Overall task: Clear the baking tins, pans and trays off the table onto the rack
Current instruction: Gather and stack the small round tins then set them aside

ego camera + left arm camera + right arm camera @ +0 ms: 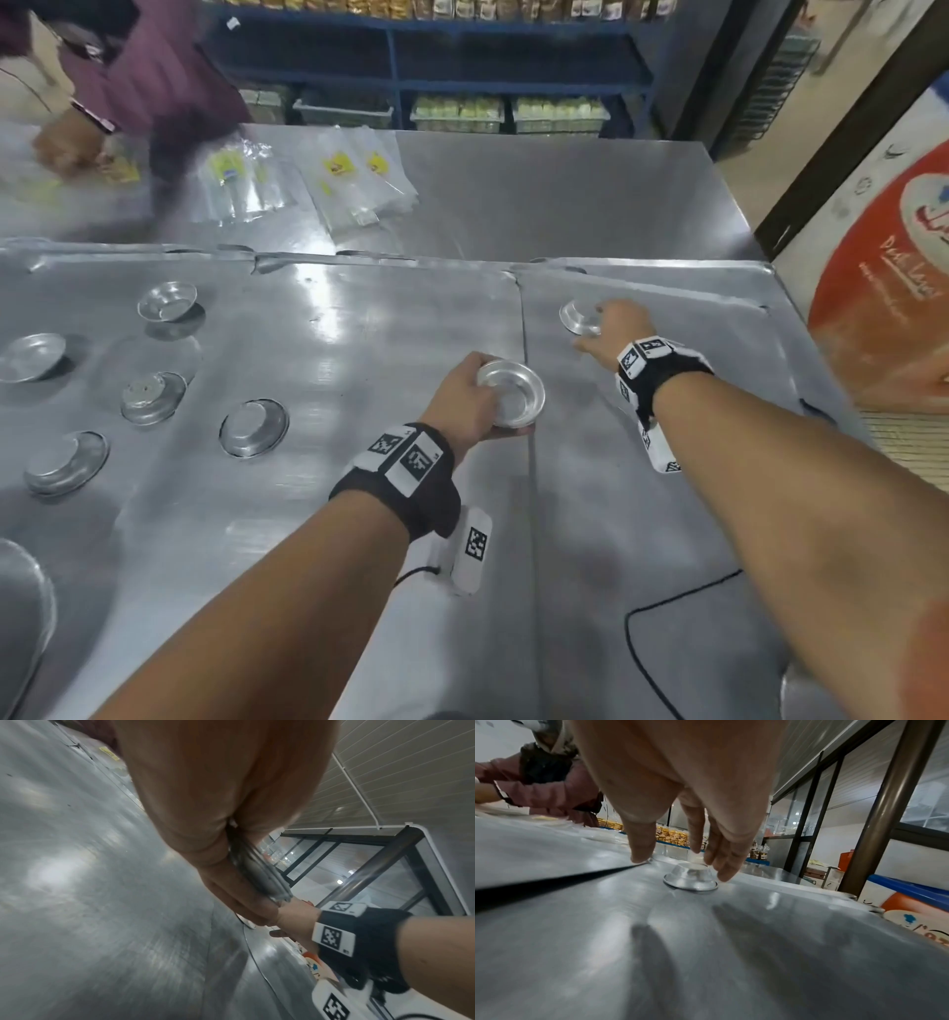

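Observation:
My left hand (464, 403) grips a small stack of shallow round metal tins (511, 395) just above the table, near the seam between two steel sheets. In the left wrist view the fingers (231, 898) curl under the stack (257, 870). My right hand (603, 326) reaches forward over one small tin (577, 316) that lies upside down on the right sheet. In the right wrist view its straight, spread fingers (721, 862) hover around this tin (690, 879), and the thumb (641, 847) is to its left; no grip shows.
Several more small tins lie on the left sheet (167, 303) (254, 427) (67, 462). A large pan rim (23, 622) shows at the bottom left. Another person (102, 97) handles plastic bags (354, 174) on the far table. Blue shelving (436, 77) stands behind. A cable (662, 642) crosses near me.

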Action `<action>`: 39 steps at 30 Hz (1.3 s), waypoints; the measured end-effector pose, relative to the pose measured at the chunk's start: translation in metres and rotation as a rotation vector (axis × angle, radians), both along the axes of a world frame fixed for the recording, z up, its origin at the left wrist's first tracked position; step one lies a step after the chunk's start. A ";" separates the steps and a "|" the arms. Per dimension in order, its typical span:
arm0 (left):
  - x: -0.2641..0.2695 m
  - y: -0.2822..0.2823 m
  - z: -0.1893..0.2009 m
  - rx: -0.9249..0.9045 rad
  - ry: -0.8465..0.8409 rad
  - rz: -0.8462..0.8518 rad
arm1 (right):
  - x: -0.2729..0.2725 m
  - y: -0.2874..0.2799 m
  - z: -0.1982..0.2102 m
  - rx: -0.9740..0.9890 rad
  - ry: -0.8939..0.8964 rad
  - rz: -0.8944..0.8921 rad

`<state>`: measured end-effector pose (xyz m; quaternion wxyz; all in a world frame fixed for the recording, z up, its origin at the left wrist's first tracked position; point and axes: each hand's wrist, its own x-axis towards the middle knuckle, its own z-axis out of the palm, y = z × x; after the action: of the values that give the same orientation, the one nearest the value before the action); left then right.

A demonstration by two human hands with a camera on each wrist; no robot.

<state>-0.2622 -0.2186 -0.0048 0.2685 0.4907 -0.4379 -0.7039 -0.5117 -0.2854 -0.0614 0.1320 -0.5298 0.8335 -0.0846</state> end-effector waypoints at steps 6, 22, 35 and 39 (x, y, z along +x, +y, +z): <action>-0.003 -0.018 -0.019 0.020 -0.027 0.027 | -0.016 -0.043 -0.034 0.078 0.069 -0.052; 0.041 0.005 -0.030 0.059 0.009 0.076 | 0.023 -0.001 0.034 -0.105 -0.095 0.039; 0.146 0.041 0.015 0.149 0.261 0.215 | 0.225 0.109 0.132 -0.295 -0.360 0.457; 0.187 0.047 0.025 0.136 0.280 0.183 | 0.280 0.130 0.136 -0.359 -0.408 0.509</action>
<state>-0.0749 -0.1715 0.0203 0.3561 0.4426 -0.3011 -0.7660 -0.2318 -0.1553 0.0748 0.2174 -0.7069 0.6037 -0.2978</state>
